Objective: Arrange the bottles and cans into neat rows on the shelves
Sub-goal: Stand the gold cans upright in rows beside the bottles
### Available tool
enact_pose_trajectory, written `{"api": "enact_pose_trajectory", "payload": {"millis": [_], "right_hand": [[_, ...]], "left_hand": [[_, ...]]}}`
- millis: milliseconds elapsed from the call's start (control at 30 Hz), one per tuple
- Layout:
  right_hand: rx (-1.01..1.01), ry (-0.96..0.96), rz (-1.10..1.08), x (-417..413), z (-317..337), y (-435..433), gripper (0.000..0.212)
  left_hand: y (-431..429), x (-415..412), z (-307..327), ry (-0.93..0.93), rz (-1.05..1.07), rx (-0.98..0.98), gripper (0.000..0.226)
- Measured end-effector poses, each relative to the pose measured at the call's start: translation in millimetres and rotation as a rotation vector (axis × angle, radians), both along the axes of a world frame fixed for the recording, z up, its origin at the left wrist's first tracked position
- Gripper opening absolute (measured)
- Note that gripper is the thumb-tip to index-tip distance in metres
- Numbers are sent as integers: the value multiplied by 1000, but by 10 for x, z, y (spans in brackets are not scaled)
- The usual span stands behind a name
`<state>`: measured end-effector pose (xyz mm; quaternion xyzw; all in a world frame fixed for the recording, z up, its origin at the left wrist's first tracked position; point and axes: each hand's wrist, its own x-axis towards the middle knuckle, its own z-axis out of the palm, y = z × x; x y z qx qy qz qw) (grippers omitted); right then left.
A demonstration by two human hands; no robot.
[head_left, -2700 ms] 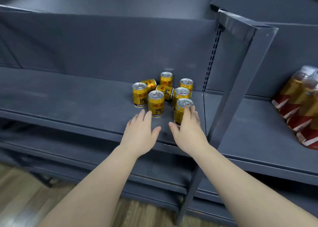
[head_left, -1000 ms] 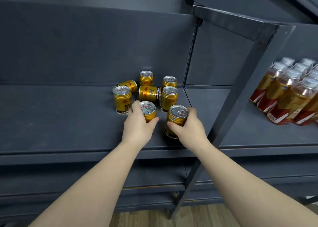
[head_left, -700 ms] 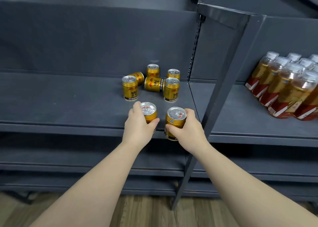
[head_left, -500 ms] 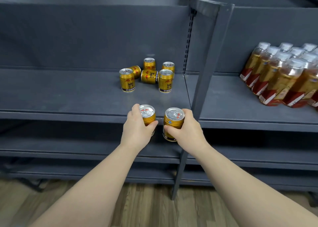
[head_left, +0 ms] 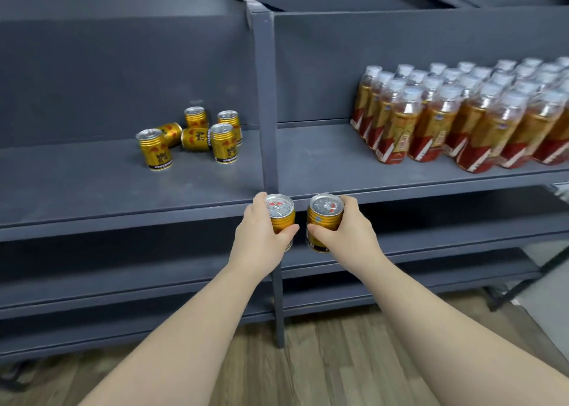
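My left hand (head_left: 260, 241) grips a small gold can (head_left: 281, 213) and my right hand (head_left: 346, 234) grips another gold can (head_left: 323, 217). Both cans are held upright, side by side, in front of the shelf's front edge near the grey upright post (head_left: 268, 128). Several more gold cans (head_left: 197, 137) are clustered at the back right of the left shelf section (head_left: 92, 184); two of them lie on their sides. Rows of amber bottles with red labels (head_left: 462, 119) stand on the right shelf section (head_left: 323, 165).
Lower grey shelves (head_left: 123, 282) run beneath my hands. Wooden floor (head_left: 308, 368) shows below. A dark frame leg (head_left: 523, 279) stands at the lower right. The stretch of right shelf between the post and the bottles holds nothing.
Both hands lifted a can each off the left shelf and drew them back past its front edge, then shifted right toward the post. More of the bottle rows came into view.
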<state>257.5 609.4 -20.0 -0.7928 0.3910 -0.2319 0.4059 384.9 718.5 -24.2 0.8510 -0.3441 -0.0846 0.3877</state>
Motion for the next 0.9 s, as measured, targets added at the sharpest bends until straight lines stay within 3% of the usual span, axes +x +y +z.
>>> {"api": "enact_pose_trajectory", "payload": {"millis": [367,533,900], "right_hand": [[-30,21,-184,-149,111,-574,54],[-53,27,-243,-61,178,-768,61],[-55,16,-205,166,126,-1289,75]], "left_hand": [[-757,-89,138,-21,-188,-51,74],[-1005,-1,156,-8,-223,-61,77],[-1510,237,162,12,-139,-58,78]]}}
